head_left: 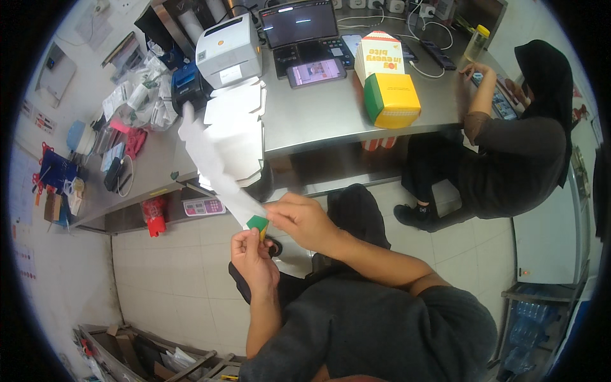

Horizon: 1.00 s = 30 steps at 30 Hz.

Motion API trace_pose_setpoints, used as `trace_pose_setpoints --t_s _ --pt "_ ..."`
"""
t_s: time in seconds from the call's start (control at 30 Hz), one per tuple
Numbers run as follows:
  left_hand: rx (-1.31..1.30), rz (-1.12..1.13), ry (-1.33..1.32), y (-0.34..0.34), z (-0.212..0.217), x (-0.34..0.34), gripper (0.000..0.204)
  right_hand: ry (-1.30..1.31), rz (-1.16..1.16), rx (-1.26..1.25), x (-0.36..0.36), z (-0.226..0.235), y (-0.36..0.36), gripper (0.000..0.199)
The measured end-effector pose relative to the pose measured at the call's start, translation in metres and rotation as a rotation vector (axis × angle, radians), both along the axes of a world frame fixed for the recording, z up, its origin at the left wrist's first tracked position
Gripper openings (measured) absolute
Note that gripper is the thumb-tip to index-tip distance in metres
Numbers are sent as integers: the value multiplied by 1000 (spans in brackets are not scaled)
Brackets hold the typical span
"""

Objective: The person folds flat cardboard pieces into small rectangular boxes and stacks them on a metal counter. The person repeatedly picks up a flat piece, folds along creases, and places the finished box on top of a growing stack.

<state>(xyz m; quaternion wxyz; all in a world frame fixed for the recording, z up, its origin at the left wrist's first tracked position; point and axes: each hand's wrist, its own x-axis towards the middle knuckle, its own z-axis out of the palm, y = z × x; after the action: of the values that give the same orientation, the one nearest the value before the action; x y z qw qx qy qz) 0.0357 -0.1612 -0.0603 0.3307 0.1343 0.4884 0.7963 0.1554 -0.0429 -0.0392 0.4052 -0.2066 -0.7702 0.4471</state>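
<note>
In front of my body I hold a flat carton blank [223,181], its white side showing and a green and yellow corner at its near end. My left hand [254,258] pinches that coloured corner between thumb and fingers. Just right of it, my right hand [302,219] grips the blank's edge with thumb and fingertips. The strip slants away to the far left, over the counter's front edge. Beside it on the counter lies a stack of white carton blanks [237,137]. Farther right stand a folded yellow and green carton [393,102] and white cartons [380,56] with coloured print.
The steel counter [305,121] carries a phone [316,73], a laptop [302,32], a white label printer [229,51] and a small dark blue printer [189,86]. Crumpled plastic bags [143,92] lie at left. A co-worker [519,143] sits at right using a phone.
</note>
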Motion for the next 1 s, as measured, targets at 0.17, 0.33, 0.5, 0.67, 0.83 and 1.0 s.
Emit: trace_pose_setpoints --t_s 0.17,0.33,0.5,0.67,0.83,1.0 --pt "45 -72 -29 8 5 6 6 -41 -12 142 2 6 -10 17" --pt "30 -49 10 10 0 13 13 32 9 -58 -2 2 -8 14" --pt "9 -6 70 7 -5 17 16 72 70 -165 -4 1 -5 14" --pt "29 46 152 4 -7 18 14 90 60 24 -9 3 4 14" --pt "148 -73 51 1 -11 6 10 90 197 -195 -5 7 5 15" --pt "224 -136 -22 -2 -16 4 10 80 211 -224 -5 10 2 14"
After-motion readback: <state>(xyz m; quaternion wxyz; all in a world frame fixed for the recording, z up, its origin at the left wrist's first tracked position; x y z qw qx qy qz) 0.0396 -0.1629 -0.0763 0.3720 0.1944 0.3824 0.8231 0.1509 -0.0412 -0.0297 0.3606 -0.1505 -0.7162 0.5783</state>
